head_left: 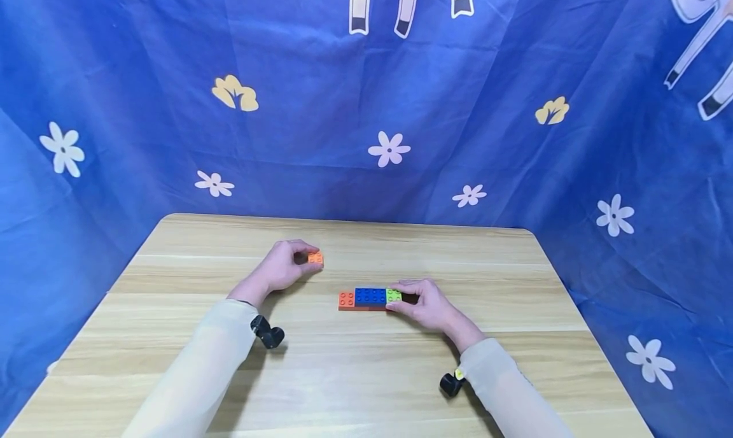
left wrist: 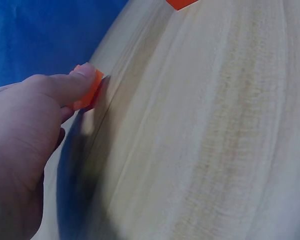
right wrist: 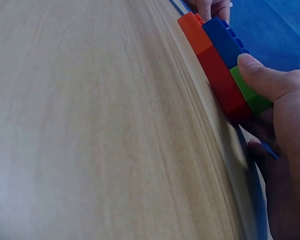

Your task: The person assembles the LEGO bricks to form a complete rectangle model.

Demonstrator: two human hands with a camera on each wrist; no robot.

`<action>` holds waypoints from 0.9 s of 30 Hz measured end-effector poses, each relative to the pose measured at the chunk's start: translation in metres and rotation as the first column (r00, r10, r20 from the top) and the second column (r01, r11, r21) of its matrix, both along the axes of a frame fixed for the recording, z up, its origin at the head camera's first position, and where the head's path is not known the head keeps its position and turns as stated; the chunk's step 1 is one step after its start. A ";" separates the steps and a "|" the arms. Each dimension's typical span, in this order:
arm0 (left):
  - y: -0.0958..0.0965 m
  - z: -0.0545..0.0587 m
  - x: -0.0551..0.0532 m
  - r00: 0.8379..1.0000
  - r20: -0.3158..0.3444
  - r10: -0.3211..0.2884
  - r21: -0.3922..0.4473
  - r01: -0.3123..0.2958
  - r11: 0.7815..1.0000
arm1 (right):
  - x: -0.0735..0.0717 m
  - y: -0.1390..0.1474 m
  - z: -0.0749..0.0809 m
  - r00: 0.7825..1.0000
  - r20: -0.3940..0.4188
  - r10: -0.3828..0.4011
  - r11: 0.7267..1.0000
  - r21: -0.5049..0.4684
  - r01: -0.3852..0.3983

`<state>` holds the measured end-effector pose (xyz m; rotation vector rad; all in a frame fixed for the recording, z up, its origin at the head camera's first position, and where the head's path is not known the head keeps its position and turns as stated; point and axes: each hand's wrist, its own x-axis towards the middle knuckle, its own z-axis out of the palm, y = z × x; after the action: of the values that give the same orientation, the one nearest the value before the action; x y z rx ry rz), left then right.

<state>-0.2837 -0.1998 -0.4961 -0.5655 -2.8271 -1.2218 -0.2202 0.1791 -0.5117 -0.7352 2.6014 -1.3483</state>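
Observation:
My left hand (head_left: 282,265) pinches a small orange building brick (head_left: 315,258) between thumb and fingers, toward the back of the table. In the left wrist view the thumb lies along that brick's side, close over the wood. To the right and nearer stands a row of joined bricks: an orange brick (head_left: 346,299) and a red brick (right wrist: 223,82) form the bottom layer. On top sit a long blue brick (head_left: 370,296) and a lime green brick (right wrist: 248,92) at the right end. My right hand (head_left: 428,305) grips the green end between thumb and fingers.
The light wooden table (head_left: 321,381) has its far edge near a blue cloth (head_left: 321,94) printed with flowers, which hangs behind and at both sides. Small black cameras (head_left: 267,333) are strapped at the wrists, below the sleeves.

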 end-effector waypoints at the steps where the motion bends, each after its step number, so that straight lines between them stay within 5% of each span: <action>1: 0.000 0.000 0.000 1.000 -0.008 0.002 0.003 -0.002 1.000 | 0.000 0.000 0.000 1.000 0.001 -0.001 1.000 0.000 0.001; 18: 0.006 0.014 0.007 0.999 0.000 -0.034 0.083 0.034 0.996 | 0.001 0.001 -0.002 1.000 0.013 -0.014 1.000 0.005 0.014; 27: 0.009 0.019 0.010 1.000 -0.010 0.005 0.074 -0.004 0.997 | 0.000 0.001 -0.003 1.000 -0.008 0.014 1.000 -0.015 -0.014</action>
<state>-0.2735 -0.1913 -0.4770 -0.5599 -2.7599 -1.3127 -0.2202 0.1798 -0.5152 -0.7605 2.5903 -1.3650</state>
